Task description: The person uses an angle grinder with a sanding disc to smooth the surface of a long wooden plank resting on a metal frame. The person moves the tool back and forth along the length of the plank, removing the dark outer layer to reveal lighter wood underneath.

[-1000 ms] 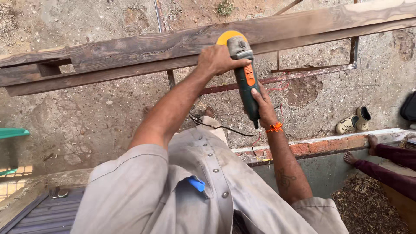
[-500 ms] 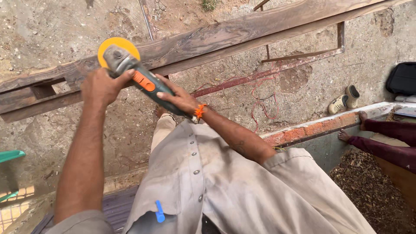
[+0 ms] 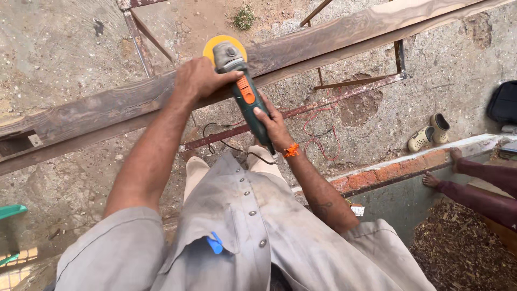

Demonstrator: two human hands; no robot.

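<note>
An angle grinder (image 3: 241, 89) with a dark green body, an orange switch and a grey head sits just above the middle of the view, its yellow disc (image 3: 215, 46) lying flat on a long weathered wooden plank (image 3: 334, 37). The left hand (image 3: 202, 78) wraps closed around the grinder's head end, at about nine o'clock from the tool. The right hand (image 3: 274, 126) grips the rear of the body at about five o'clock from the disc, fingers curled around the handle, an orange band (image 3: 291, 150) on its wrist.

The plank runs from the nine o'clock edge of the view up toward one o'clock, resting on a rusty metal frame (image 3: 344, 91) over rough concrete ground. A black cable (image 3: 221, 141) and a loop of red wire (image 3: 318, 126) lie on the ground below the plank. At six o'clock the person's grey shirt fills the foreground, with a blue pen cap (image 3: 215, 243) clipped to its pocket.

Toward three o'clock, a pair of pale sandals (image 3: 429, 132) lies on the concrete near a low brick edge (image 3: 388, 172). Another person's bare feet (image 3: 439, 170) and dark red trouser legs reach in from the right edge.
</note>
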